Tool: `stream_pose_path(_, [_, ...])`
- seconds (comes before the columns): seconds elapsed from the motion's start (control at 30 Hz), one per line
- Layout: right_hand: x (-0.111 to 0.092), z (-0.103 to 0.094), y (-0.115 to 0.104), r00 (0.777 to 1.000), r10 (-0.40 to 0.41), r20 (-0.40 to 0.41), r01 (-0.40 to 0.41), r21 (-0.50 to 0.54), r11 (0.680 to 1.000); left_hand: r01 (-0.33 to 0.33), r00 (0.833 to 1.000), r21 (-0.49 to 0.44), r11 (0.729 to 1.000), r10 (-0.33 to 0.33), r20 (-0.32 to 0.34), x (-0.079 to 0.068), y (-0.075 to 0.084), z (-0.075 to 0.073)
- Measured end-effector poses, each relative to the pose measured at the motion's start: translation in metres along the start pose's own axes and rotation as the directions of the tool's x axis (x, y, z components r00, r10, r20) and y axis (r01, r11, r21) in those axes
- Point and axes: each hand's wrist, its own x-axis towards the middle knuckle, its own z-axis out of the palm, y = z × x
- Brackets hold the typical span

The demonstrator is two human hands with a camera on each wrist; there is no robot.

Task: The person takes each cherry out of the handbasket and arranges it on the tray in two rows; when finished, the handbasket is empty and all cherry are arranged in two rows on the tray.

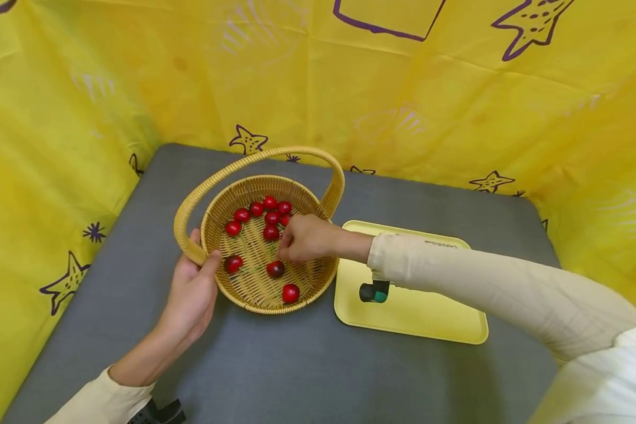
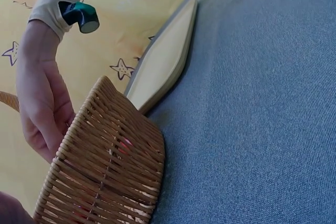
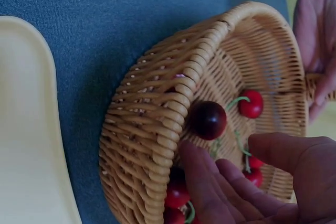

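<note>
A round woven basket (image 1: pixel 254 299) with a tall arched handle (image 1: pixel 275 154) holds several red cherries (image 1: pixel 271 233), some with green stems. My left hand (image 1: pixel 193 288) grips the handle's base at the left rim, thumb on the near side and fingers beyond it. Reaching over the right rim, my right hand (image 1: pixel 310 238) is down inside the basket. In the right wrist view, the thumb (image 3: pixel 278 148) and the fingers (image 3: pixel 202 182) of that hand stand apart, near a dark cherry (image 3: pixel 208 120) and its green stem. No cherry shows between them.
A pale yellow rectangular tray (image 1: pixel 413 315) lies right of the basket, partly under my right forearm. Both rest on a grey table (image 1: pixel 318 371). Yellow cloth (image 1: pixel 318 88) with purple starfish drawings hangs behind and at the sides.
</note>
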Motion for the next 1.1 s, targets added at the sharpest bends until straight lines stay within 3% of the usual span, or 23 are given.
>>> stream_pose_path(0.2, [0.009, 0.004, -0.004, 1.000, -0.004, 0.020, 0.006, -0.071, 0.997, -0.011, 1.000, -0.026, 1.000, 0.011, -0.004, 0.000, -0.001, 0.002])
stream_pose_path(0.5, [0.019, 0.010, -0.009, 0.997, 0.040, 0.068, -0.036, -0.071, 0.997, -0.007, 1.000, -0.049, 0.999, 0.007, -0.013, 0.000, -0.002, 0.004])
stream_pose_path(0.77, [0.025, 0.016, -0.013, 0.996, 0.026, 0.088, -0.017, -0.097, 0.995, -0.003, 1.000, -0.059, 0.998, 0.002, -0.012, 0.000, -0.002, 0.005])
stream_pose_path(1.1, [0.025, 0.020, -0.020, 0.998, 0.047, 0.052, -0.041, -0.099, 0.994, 0.002, 1.000, -0.069, 0.998, -0.003, -0.020, 0.000, -0.002, 0.005])
